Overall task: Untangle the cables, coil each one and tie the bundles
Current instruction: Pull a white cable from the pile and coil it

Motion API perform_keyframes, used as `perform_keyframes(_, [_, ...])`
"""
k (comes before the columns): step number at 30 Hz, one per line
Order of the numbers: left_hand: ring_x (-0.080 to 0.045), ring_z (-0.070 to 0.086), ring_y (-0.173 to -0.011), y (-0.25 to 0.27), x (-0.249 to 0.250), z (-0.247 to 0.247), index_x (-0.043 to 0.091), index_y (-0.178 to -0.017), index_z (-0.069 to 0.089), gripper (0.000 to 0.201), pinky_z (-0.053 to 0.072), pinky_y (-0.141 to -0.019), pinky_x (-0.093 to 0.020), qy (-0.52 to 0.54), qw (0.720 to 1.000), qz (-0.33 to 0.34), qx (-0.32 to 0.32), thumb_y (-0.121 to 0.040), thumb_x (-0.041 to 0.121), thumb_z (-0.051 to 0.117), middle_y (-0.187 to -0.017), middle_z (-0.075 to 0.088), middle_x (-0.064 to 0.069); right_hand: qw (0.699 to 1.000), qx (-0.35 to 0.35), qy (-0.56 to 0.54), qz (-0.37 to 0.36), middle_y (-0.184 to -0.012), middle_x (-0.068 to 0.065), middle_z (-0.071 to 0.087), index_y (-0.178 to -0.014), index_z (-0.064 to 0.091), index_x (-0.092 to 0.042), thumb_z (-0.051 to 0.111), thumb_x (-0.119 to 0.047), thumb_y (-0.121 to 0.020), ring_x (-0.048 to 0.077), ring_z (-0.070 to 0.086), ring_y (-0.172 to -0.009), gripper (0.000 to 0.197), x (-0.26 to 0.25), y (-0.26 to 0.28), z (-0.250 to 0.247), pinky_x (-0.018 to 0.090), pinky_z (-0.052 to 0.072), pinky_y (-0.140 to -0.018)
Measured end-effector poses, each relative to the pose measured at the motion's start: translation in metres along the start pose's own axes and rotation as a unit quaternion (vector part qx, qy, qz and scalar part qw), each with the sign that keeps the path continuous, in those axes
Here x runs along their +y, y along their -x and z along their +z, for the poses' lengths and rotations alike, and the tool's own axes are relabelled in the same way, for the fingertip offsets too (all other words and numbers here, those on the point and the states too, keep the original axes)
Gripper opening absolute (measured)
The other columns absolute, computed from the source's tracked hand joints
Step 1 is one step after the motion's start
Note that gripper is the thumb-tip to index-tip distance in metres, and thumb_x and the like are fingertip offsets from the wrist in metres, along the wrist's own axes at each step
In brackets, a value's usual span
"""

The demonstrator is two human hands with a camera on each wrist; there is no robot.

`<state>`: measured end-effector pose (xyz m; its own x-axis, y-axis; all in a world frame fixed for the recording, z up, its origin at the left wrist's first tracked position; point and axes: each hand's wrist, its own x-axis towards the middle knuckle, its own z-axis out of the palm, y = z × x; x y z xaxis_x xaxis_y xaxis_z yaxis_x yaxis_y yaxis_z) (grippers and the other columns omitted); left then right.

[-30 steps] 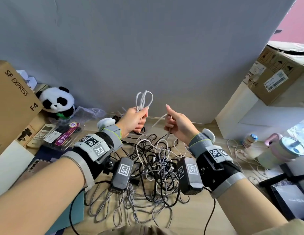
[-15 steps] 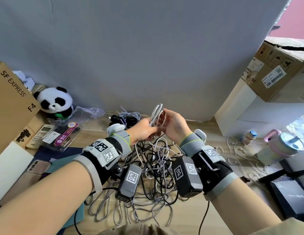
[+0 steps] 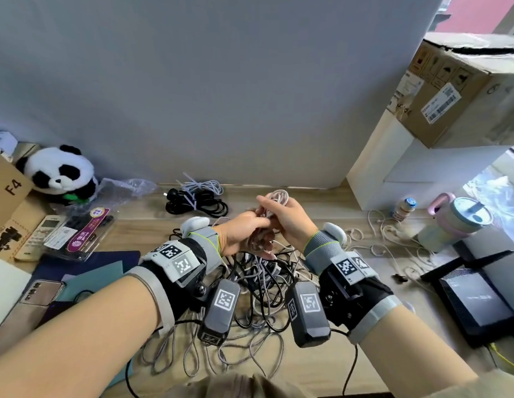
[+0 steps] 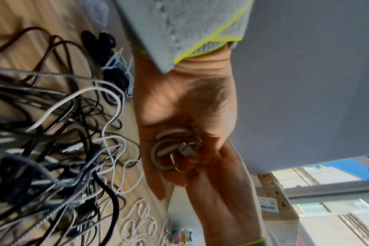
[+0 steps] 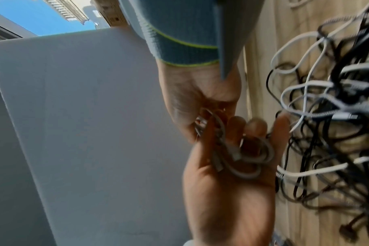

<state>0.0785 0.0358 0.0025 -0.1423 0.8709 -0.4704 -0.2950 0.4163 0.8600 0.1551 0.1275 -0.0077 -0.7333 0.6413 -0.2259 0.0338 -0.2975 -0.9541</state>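
Left hand: I see it palm-up under the right hand, fingers loosely curled around a small white cable coil.
Right hand: closed over the same coil from above, thumb and fingers pinching its loops; both hands meet above the middle of the counter.
White cable coil: held between the two hands, clear of the counter; in the left wrist view its loops and a plug end sit in the left palm.
Tangled pile: black, white and braided cables heaped on the counter directly beneath and near of the hands.
Tied bundles: a black bundle and a grey bundle lie at the far edge, left of the hands, each bound with a white tie.
Loose white cable: sprawled on the counter to the right.
Surroundings: toy panda far left; tumbler far right.
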Motion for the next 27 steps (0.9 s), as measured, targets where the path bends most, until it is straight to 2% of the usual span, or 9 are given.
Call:
perform_keyframes(5, [-0.009, 0.049, -0.048, -0.013, -0.007, 0.007, 0.013, -0.099, 0.05, 0.015, 0.04, -0.036, -0.017, -0.024, 0.994, -0.086, -0.066, -0.099, 0.026, 0.042, -0.066, 0.05, -0.001, 0.996, -0.022, -0.067, 0.054, -0.065, 0.0, 0.059, -0.079, 0.054, -0.012, 0.054, -0.009, -0.094, 0.008, 0.056, -0.053, 0.015, 0.009, 0.012, -0.028, 0.018, 0.047, -0.047])
perform_keyframes(8, [-0.006, 0.037, -0.046, -0.025, -0.012, 0.015, 0.015, -0.095, 0.045, 0.008, 0.023, -0.033, -0.01, -0.048, 0.992, -0.1, -0.055, -0.1, 0.014, 0.039, -0.067, 0.038, 0.001, 0.995, -0.002, -0.074, 0.068, -0.076, 0.003, 0.062, -0.088, 0.058, -0.012, 0.056, -0.02, -0.094, 0.009, 0.06, -0.06, 0.01, 0.02, 0.014, -0.043, 0.019, 0.05, -0.054])
perform_keyframes(10, [-0.004, 0.03, -0.044, -0.034, -0.016, 0.021, 0.018, -0.087, 0.043, 0.015, 0.016, -0.033, -0.009, -0.052, 0.992, -0.108, -0.041, -0.101, 0.015, 0.038, -0.066, 0.032, 0.002, 0.991, 0.054, -0.102, 0.074, -0.08, 0.004, 0.064, -0.096, 0.059, -0.01, 0.056, -0.032, -0.094, 0.013, 0.063, -0.067, 0.022, 0.031, 0.01, -0.057, 0.022, 0.053, -0.063])
perform_keyframes(12, [-0.002, 0.027, -0.039, -0.045, -0.021, 0.027, 0.018, -0.085, 0.04, 0.017, 0.015, -0.031, -0.009, -0.049, 0.992, -0.112, -0.037, -0.102, 0.018, 0.037, -0.066, 0.03, 0.002, 0.977, 0.152, -0.128, 0.079, -0.073, 0.002, 0.061, -0.095, 0.057, -0.009, 0.053, -0.033, -0.096, 0.014, 0.059, -0.064, 0.024, 0.042, 0.005, -0.077, 0.024, 0.052, -0.066])
perform_keyframes(15, [-0.001, 0.026, -0.034, -0.057, -0.029, 0.034, 0.017, -0.083, 0.039, 0.019, 0.017, -0.029, -0.009, -0.07, 0.992, -0.107, -0.003, -0.102, 0.019, 0.036, -0.069, 0.035, 0.0, 0.932, 0.301, -0.167, 0.118, -0.051, -0.003, 0.051, -0.08, 0.051, -0.011, 0.043, -0.014, -0.099, 0.008, 0.048, -0.041, 0.02, 0.064, 0.001, -0.114, 0.017, 0.04, -0.046])
perform_keyframes(17, [-0.001, 0.025, -0.031, -0.066, -0.033, 0.04, 0.017, -0.079, 0.038, 0.023, 0.016, -0.029, -0.008, -0.09, 0.988, -0.122, 0.003, -0.102, 0.02, 0.035, -0.068, 0.036, 0.0, 0.903, 0.361, -0.143, 0.183, -0.055, 0.001, 0.05, -0.077, 0.051, -0.009, 0.043, -0.007, -0.095, 0.01, 0.046, -0.038, 0.02, 0.082, 0.0, -0.134, 0.014, 0.036, -0.04])
perform_keyframes(21, [-0.001, 0.02, -0.025, -0.081, -0.043, 0.052, 0.019, -0.072, 0.03, 0.03, 0.013, -0.03, -0.007, -0.111, 0.984, -0.137, 0.032, -0.102, 0.019, 0.032, -0.059, 0.026, 0.001, 0.883, 0.384, -0.081, 0.257, -0.069, 0.004, 0.049, -0.08, 0.051, -0.008, 0.042, -0.006, -0.096, 0.014, 0.047, -0.055, 0.019, 0.115, 0.006, -0.154, 0.014, 0.039, -0.036])
perform_keyframes(25, [-0.002, 0.022, -0.023, -0.103, -0.049, 0.053, 0.017, -0.071, 0.031, 0.03, 0.015, -0.031, -0.006, -0.11, 0.982, -0.135, 0.077, -0.101, 0.019, 0.034, -0.057, 0.028, 0.0, 0.879, 0.397, -0.021, 0.264, -0.068, 0.007, 0.051, -0.106, 0.056, -0.004, 0.039, -0.003, -0.096, 0.016, 0.045, -0.052, 0.02, 0.137, 0.0, -0.163, 0.017, 0.038, -0.038])
perform_keyframes(27, [-0.003, 0.023, -0.023, -0.11, -0.051, 0.05, 0.017, -0.072, 0.033, 0.029, 0.015, -0.032, -0.007, -0.112, 0.98, -0.137, 0.086, -0.1, 0.018, 0.035, -0.057, 0.03, 0.0, 0.881, 0.397, 0.02, 0.255, -0.069, 0.008, 0.054, -0.109, 0.057, -0.01, 0.042, -0.001, -0.094, 0.016, 0.046, -0.052, 0.023, 0.141, -0.004, -0.166, 0.015, 0.038, -0.035])
